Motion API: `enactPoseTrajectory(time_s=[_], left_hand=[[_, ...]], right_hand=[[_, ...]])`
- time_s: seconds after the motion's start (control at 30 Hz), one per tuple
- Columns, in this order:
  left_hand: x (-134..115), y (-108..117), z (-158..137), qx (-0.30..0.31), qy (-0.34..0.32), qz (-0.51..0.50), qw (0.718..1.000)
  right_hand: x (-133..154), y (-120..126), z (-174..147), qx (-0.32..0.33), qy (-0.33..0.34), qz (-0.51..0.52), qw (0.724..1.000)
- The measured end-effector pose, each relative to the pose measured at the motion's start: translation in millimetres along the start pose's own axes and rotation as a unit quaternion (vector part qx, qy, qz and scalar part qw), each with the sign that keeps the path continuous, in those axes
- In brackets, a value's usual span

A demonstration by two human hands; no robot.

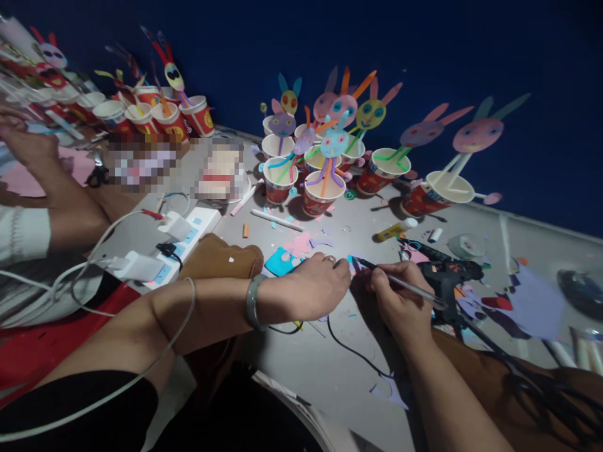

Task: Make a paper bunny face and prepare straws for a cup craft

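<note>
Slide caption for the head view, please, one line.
Right hand holding a pen beside the left hand, with red paper cups and long-eared figures beyond.

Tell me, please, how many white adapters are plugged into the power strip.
2: the farther white adapter, by the red cable end, and the nearer white adapter, both on the power strip.

Single view, head-worn: looks forward and down across the counter (339,376). Left hand (318,289) and right hand (405,304) lie close, near mid-frame; dark blue wall (424,50) fills the top. Framing tilted, the wall's foot sloping down rightward.
</note>
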State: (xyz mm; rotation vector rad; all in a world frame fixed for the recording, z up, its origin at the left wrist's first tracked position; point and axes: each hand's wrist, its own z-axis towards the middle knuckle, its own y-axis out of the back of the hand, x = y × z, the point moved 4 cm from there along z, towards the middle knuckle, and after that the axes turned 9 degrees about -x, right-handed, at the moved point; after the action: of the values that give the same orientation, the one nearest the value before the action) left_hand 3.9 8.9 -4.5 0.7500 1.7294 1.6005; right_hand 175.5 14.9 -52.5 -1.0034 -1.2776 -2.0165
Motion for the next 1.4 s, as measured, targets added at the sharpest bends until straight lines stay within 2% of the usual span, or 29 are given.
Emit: enactPoseTrajectory(time_s=[0.33,1.17,1.4], left_hand=[[0.2,-4.4,0.3,-0.014,0.005,0.001,1.0],[0.0,-4.3,1.9,0.001,0.005,0.006,1.0],[0.0,-3.4,1.8,0.006,0.005,0.007,1.0]], right_hand=[[3.0,0.8,0.4,-0.018,-0.006,-0.006,1.0],[3.6,2.2,0.2,-0.029,-0.01,-0.015,0.999],[5.2,2.2,-0.4,-0.042,-0.046,0.027,0.998]])
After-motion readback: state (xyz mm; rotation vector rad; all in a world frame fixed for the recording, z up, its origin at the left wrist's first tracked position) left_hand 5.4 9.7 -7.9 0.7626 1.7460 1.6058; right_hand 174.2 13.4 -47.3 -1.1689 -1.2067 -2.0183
